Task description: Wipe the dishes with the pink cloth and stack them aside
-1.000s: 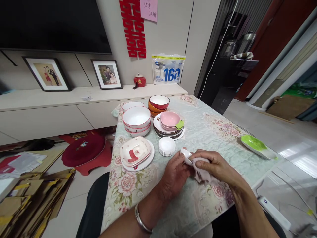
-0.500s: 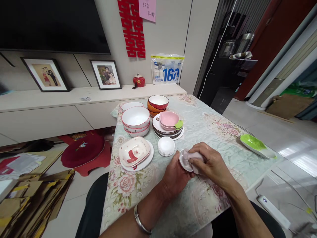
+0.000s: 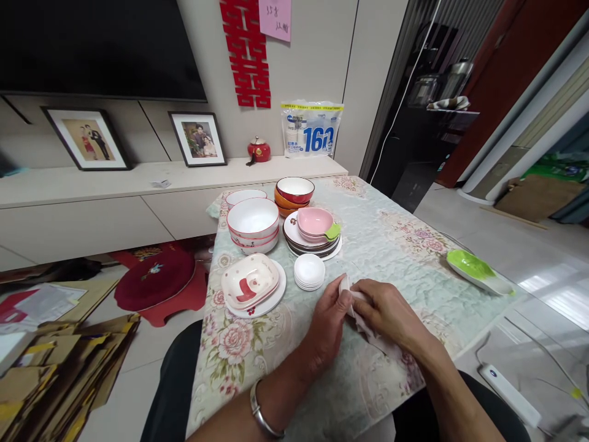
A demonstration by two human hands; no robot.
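My left hand [image 3: 329,322] is closed round a small white dish [image 3: 344,283], which is tilted on edge so only a strip of it shows. Against the dish, my right hand [image 3: 384,310] grips a pale pinkish cloth [image 3: 370,334], whose loose end hangs below the fingers. Just beyond my left hand stands a stack of small white dishes [image 3: 308,270]. To the left, a rectangular patterned bowl [image 3: 250,282] rests on a white plate [image 3: 280,291]. Pink bowls [image 3: 315,221] with a green handle top a stack of dark-rimmed plates [image 3: 292,236].
White bowls with red rims [image 3: 253,218] and a stack topped by a red bowl [image 3: 294,189] stand toward the back of the table. A green and white dish [image 3: 476,271] lies near the right edge. The flowered tablecloth [image 3: 239,350] covers the table.
The small dish has turned from facing up to standing on edge, with my left thumb now over it. The cloth has spread out and hangs lower under my right hand.
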